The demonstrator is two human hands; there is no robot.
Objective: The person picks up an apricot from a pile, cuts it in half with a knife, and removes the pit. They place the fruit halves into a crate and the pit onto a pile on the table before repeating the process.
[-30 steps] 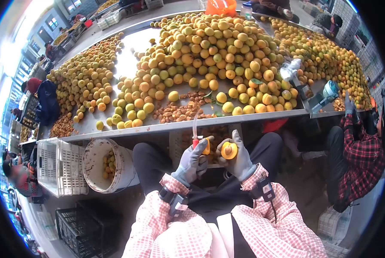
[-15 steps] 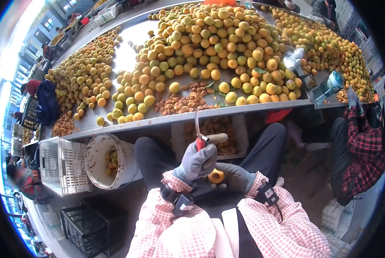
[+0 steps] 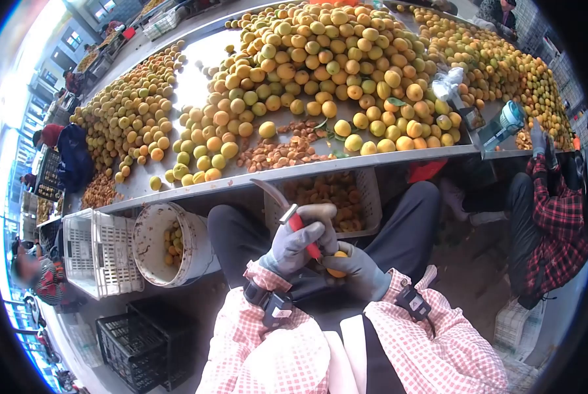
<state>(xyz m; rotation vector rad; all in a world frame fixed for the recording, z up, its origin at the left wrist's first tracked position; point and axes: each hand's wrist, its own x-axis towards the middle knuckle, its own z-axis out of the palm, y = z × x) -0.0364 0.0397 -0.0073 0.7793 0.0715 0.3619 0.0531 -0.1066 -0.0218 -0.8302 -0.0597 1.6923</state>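
Note:
Gloved in grey, my left hand (image 3: 298, 244) is closed around the red handle of a curved knife (image 3: 310, 248), its hooked blade pointing up and to the left, below the table edge. Beside it, over my lap, my right hand (image 3: 361, 270) is closed on an apricot (image 3: 337, 264), partly covered by the gloved fingers. The lower end of the knife handle comes close to the apricot. Behind both hands, under the table, a pale crate (image 3: 371, 209) holds apricot pieces.
The metal table (image 3: 195, 192) bears a large heap of apricots (image 3: 320, 59) and a pile of brown pits (image 3: 284, 156). A white bucket (image 3: 205, 253), white crates (image 3: 100, 253) and a black crate (image 3: 133, 348) stand at left. A person in a checked shirt (image 3: 557, 230) sits at right.
The knife has turned from upright to leaning left, its handle now angled across my left hand. The apricot has turned from its cut face to its rounded skin.

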